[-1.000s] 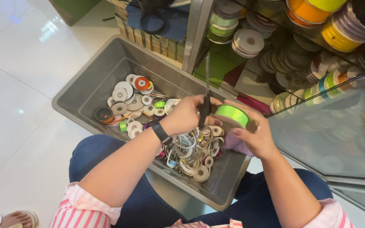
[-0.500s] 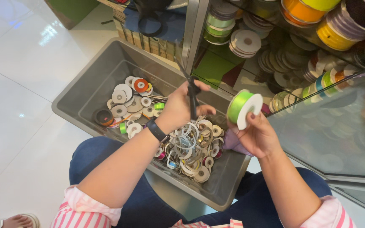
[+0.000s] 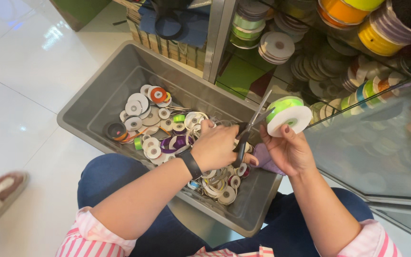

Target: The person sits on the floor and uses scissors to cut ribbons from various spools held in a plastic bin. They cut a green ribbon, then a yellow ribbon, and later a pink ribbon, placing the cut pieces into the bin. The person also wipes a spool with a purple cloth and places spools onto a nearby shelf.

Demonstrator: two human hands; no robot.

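My left hand (image 3: 217,146), with a black watch on the wrist, grips black-handled scissors (image 3: 249,128) whose open blades point up and right at a spool. My right hand (image 3: 286,150) holds that lime-green ribbon spool (image 3: 287,115) upright by its white flange, just right of the blade tips, and also pinches a bit of purple material under the palm. Both hands hover over the right half of a grey plastic bin (image 3: 98,97) resting on my lap, which holds several small ribbon spools (image 3: 151,112) and loose ribbon.
A glass-fronted shelf unit (image 3: 381,143) stands to the right and behind, packed with ribbon rolls in yellow, orange, green and white. White tiled floor lies to the left, where a sandalled foot (image 3: 1,195) of another person shows at the edge.
The right hand lifted the green spool up and turned it on edge, clear of the bin. The left hand tilted the scissors from upright to pointing right, blades now open by the spool.
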